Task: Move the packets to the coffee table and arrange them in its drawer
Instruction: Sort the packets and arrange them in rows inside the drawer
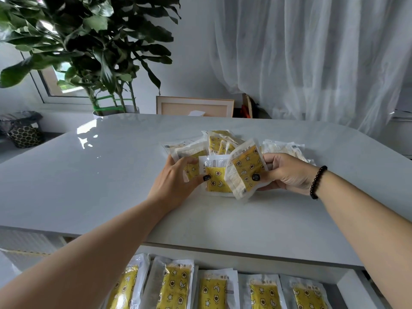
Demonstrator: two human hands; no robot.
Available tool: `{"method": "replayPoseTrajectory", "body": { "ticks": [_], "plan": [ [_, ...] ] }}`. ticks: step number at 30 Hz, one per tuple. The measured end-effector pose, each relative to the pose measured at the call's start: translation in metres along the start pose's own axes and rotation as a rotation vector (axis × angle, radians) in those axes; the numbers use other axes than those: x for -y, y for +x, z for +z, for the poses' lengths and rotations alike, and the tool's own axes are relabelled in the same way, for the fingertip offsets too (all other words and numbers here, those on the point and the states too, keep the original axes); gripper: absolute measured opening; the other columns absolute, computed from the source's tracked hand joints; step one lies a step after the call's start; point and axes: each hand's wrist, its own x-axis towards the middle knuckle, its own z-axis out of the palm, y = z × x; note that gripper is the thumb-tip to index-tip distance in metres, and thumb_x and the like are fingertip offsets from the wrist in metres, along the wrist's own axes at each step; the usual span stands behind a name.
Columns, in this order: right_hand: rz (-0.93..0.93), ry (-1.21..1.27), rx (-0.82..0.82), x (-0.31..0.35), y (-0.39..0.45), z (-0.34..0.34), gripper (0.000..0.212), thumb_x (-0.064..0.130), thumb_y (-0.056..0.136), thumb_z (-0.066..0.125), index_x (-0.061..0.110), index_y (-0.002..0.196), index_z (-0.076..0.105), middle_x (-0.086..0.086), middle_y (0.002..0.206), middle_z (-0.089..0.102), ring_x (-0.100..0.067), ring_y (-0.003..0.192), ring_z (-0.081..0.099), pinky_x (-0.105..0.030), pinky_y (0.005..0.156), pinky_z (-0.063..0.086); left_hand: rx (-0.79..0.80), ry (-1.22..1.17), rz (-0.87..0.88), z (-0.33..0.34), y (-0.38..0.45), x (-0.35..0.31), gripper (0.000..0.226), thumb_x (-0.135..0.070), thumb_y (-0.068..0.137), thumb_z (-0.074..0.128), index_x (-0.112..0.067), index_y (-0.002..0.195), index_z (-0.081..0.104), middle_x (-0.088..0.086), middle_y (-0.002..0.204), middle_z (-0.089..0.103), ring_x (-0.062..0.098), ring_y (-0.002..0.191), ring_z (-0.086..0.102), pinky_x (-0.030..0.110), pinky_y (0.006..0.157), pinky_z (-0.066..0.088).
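Observation:
A heap of clear packets with yellow star-and-moon cloth inside (220, 141) lies on the white coffee table (111, 175). My left hand (178, 181) grips one flat packet (217, 179) at its left edge, thumb on top. My right hand (287, 172) holds another packet (245, 170) tilted up on its edge, thumb pressed on its front. The two packets overlap between my hands. Below the table's near edge the open drawer (347, 284) holds several packets (214, 291) standing side by side in a row.
A large leafy plant (93, 45) stands at the table's far left corner. A framed board (194, 107) leans behind the table, with white curtains (312, 52) to the right. A dark patterned bag (24, 134) sits at far left.

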Motion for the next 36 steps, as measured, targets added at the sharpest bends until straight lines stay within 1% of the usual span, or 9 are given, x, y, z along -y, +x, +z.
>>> {"method": "replayPoseTrajectory", "body": {
  "ticks": [6,11,14,17,19,23,25,30,36],
  "plan": [
    [0.018,-0.051,0.078,0.001,-0.005,0.000,0.036,-0.009,0.075,0.065,0.009,0.107,0.067,-0.011,0.106,0.071,-0.024,0.096,0.069,-0.041,0.086,0.057,0.100,-0.025,0.007,0.000,0.001,0.001,0.062,-0.051,0.077,0.068,-0.025,0.131,0.052,0.002,0.132,0.039,0.021,0.122,0.044,0.021,0.094,0.031],
    [0.000,-0.274,-0.106,0.005,0.000,0.012,0.033,-0.003,0.083,0.065,0.009,0.113,0.064,-0.016,0.106,0.071,-0.031,0.098,0.069,-0.048,0.086,0.055,0.064,0.008,0.062,0.000,0.000,-0.001,0.043,-0.036,0.083,0.069,-0.017,0.121,0.061,0.005,0.124,0.044,0.023,0.114,0.048,0.017,0.088,0.031],
    [-0.014,-0.409,-0.186,0.010,0.001,0.018,0.025,0.003,0.087,0.063,0.010,0.110,0.063,-0.015,0.107,0.070,-0.027,0.094,0.069,-0.042,0.074,0.059,-0.021,0.018,0.101,0.003,-0.002,0.000,0.024,-0.024,0.086,0.068,-0.009,0.104,0.066,0.002,0.105,0.046,0.026,0.097,0.054,0.016,0.077,0.032],
    [-0.034,-0.360,-0.274,0.022,0.000,0.019,0.014,0.004,0.090,0.058,0.013,0.100,0.060,-0.007,0.112,0.063,-0.024,0.097,0.067,-0.039,0.061,0.061,-0.052,0.031,0.120,0.003,0.000,0.002,0.016,-0.018,0.086,0.067,-0.006,0.097,0.066,0.009,0.106,0.052,0.028,0.091,0.055,0.019,0.074,0.034],
    [-0.024,-0.351,-0.287,0.031,-0.003,0.017,0.018,0.002,0.087,0.060,0.013,0.101,0.059,-0.007,0.111,0.061,-0.025,0.095,0.067,-0.039,0.058,0.061,-0.062,0.027,0.130,0.003,0.001,0.002,0.014,-0.016,0.087,0.066,-0.006,0.096,0.065,0.011,0.106,0.054,0.028,0.089,0.055,0.022,0.074,0.037],
    [-0.055,-0.605,-0.225,0.045,-0.011,0.019,0.032,-0.005,0.074,0.068,0.021,0.091,0.061,-0.005,0.094,0.065,-0.019,0.073,0.064,-0.029,0.054,0.057,-0.086,0.011,0.134,0.004,0.000,0.003,0.014,-0.017,0.088,0.065,-0.006,0.096,0.063,0.004,0.102,0.050,0.018,0.082,0.048,0.021,0.071,0.033],
    [-0.100,-0.667,-0.237,0.050,-0.011,0.021,0.030,-0.005,0.070,0.072,0.018,0.086,0.063,-0.006,0.085,0.067,-0.016,0.068,0.061,-0.025,0.057,0.054,-0.101,-0.004,0.134,0.003,0.001,0.003,0.014,-0.016,0.087,0.065,-0.005,0.096,0.063,0.000,0.099,0.047,0.016,0.081,0.046,0.017,0.069,0.031],
    [-0.206,-0.528,-0.314,0.053,-0.005,0.031,0.026,0.001,0.070,0.077,0.016,0.088,0.066,-0.015,0.088,0.072,-0.017,0.072,0.059,-0.038,0.076,0.055,-0.113,-0.008,0.154,0.005,0.000,0.003,0.014,-0.015,0.087,0.066,-0.003,0.095,0.062,0.000,0.098,0.046,0.017,0.080,0.046,0.015,0.066,0.029],
    [-0.377,-0.718,-0.424,0.042,0.005,0.054,0.019,0.005,0.074,0.073,0.017,0.089,0.070,0.005,0.085,0.069,-0.011,0.081,0.063,-0.019,0.073,0.049,-0.135,-0.009,0.169,0.004,-0.001,0.004,0.014,-0.014,0.087,0.066,-0.003,0.094,0.062,0.001,0.097,0.047,0.017,0.079,0.046,0.014,0.067,0.029]
  ]
}}
